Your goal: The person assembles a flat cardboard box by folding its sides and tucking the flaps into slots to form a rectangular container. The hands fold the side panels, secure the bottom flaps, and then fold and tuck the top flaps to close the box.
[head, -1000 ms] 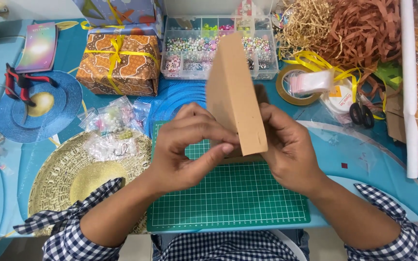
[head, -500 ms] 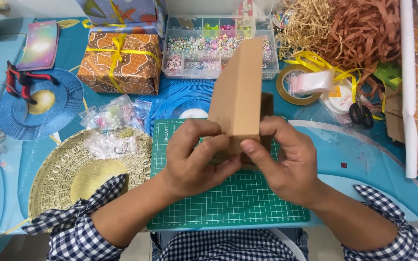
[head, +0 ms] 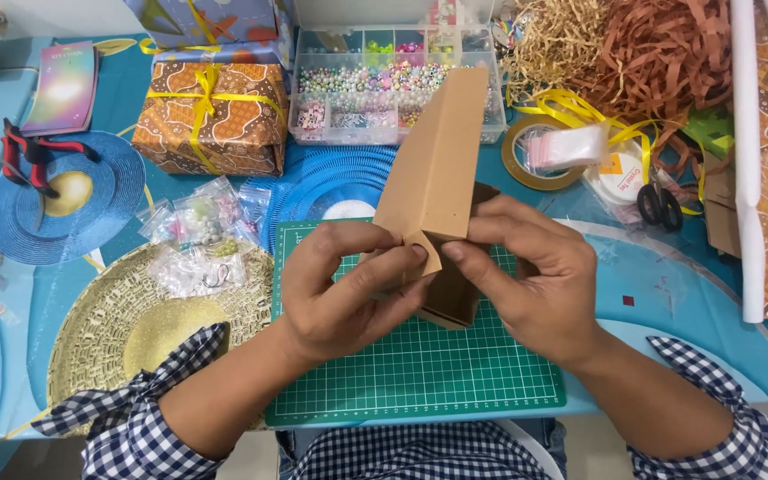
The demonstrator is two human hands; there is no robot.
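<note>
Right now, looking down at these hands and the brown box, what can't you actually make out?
- Head view: the lower part of the brown cardboard box is covered by the left hand and right hand.
- The green cutting mat is partly hidden under both hands.
- The beads in the clear bead organiser are too small to tell apart.
- The wrapping paper roll is cut off by the top edge.

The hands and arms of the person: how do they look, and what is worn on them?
Both hands, left hand and right hand, are bare: no gloves, and no rings or watch show. The forearms are bare too. The sleeves are navy-and-white checked fabric, pushed up toward the elbows.
</note>
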